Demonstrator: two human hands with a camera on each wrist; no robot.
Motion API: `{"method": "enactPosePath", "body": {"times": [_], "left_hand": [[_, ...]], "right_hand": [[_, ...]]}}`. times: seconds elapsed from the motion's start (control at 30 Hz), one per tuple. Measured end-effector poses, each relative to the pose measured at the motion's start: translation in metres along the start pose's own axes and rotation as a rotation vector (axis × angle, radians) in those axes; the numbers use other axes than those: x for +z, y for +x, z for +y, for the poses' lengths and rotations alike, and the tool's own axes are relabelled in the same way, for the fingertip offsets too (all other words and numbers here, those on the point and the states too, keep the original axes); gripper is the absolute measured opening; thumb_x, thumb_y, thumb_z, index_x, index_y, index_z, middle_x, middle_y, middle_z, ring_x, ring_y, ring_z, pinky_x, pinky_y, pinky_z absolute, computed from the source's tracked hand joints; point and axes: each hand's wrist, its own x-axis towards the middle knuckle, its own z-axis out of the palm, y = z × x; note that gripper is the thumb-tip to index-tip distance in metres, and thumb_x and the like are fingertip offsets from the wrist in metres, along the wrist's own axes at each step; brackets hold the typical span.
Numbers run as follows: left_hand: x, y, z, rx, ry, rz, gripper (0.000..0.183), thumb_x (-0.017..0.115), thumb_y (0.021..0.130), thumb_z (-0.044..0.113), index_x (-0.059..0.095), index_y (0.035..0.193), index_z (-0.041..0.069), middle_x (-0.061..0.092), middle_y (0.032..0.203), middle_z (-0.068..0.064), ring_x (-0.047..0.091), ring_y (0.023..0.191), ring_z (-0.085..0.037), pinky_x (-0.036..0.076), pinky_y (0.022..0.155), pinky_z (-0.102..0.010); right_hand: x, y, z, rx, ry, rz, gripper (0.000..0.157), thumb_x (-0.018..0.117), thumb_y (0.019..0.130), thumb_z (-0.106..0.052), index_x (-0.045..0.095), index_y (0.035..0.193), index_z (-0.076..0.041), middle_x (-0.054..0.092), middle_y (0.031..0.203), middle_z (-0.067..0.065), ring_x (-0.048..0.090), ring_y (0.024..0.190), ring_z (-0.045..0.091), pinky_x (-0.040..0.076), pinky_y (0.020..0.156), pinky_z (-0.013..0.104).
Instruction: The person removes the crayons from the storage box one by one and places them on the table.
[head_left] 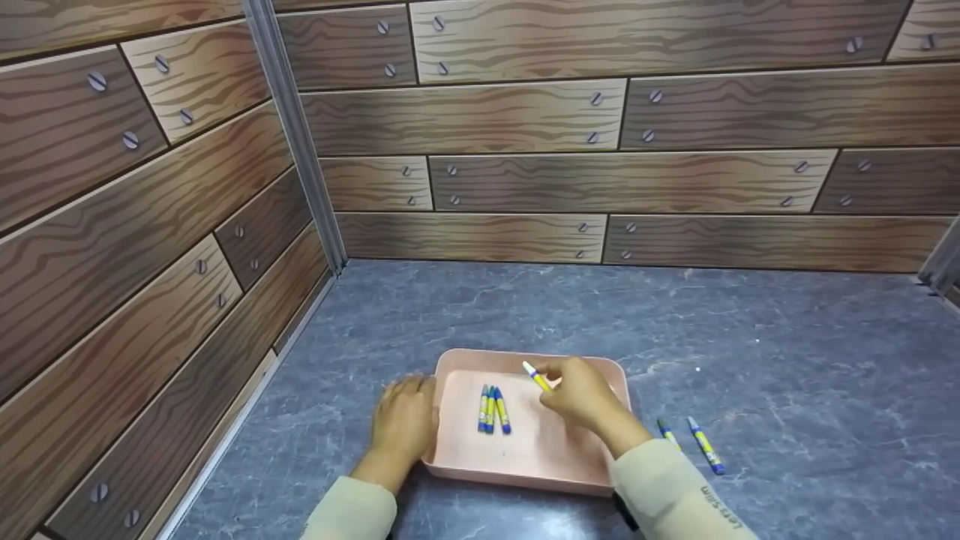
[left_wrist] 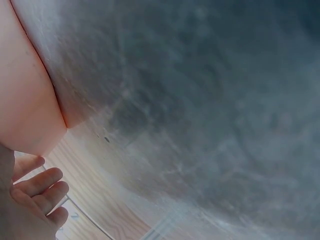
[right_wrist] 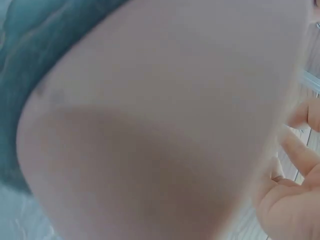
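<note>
Wood-grain panels with printed screw heads (head_left: 525,127) enclose the back and left of the work area, and a grey marbled table (head_left: 750,352) forms the work surface. A shallow pink tray (head_left: 525,469) sits on the table directly in front of me. My left hand (head_left: 405,424) rests against the tray's left wall with its fingers (left_wrist: 42,187) loosely extended, holding nothing. My right hand (head_left: 581,394) is above the tray's right half, its fingers pinching a yellow-and-blue crayon (head_left: 536,376) whose white tip points up and left. Three more crayons (head_left: 493,409) lie side by side on the tray floor, just left of centre. Two loose crayons (head_left: 694,439) lie on the table just right of the tray, near my right sleeve (head_left: 675,495).
</note>
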Motion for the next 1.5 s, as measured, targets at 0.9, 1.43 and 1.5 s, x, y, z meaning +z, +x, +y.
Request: {"method": "enactPosePath", "body": {"times": [0.9, 1.43, 1.5], "left_hand": [[0.002, 0.000, -0.001, 0.010, 0.004, 0.007, 0.038, 0.069, 0.084, 0.014, 0.063, 0.119, 0.000, 0.061, 0.120, -0.019, 0.055, 0.115, -0.034, 0.037, 0.104, -0.049], [0.000, -0.001, 0.001, 0.027, 0.012, 0.018, 0.038, 0.069, 0.084, 0.013, 0.063, 0.118, -0.002, 0.062, 0.119, -0.019, 0.056, 0.113, -0.035, 0.038, 0.102, -0.050], [0.001, -0.001, 0.001, 0.029, 0.013, 0.022, 0.038, 0.069, 0.083, 0.013, 0.063, 0.117, -0.002, 0.062, 0.118, -0.019, 0.056, 0.113, -0.035, 0.039, 0.102, -0.050]], "right_hand": [[-0.092, -0.031, 0.075, 0.024, -0.010, 0.106, 0.042, 0.065, 0.073, -0.002, 0.062, 0.114, 0.009, 0.064, 0.103, 0.028, 0.064, 0.092, 0.042, 0.057, 0.067, 0.041], [-0.126, -0.068, 0.134, 0.072, -0.138, 0.127, 0.040, 0.069, 0.076, -0.004, 0.061, 0.111, 0.012, 0.065, 0.099, 0.029, 0.063, 0.091, 0.045, 0.051, 0.078, 0.054], [-0.126, -0.072, 0.140, 0.075, -0.140, 0.128, 0.039, 0.070, 0.076, -0.004, 0.062, 0.110, 0.012, 0.065, 0.098, 0.029, 0.063, 0.091, 0.045, 0.051, 0.078, 0.054]]}}
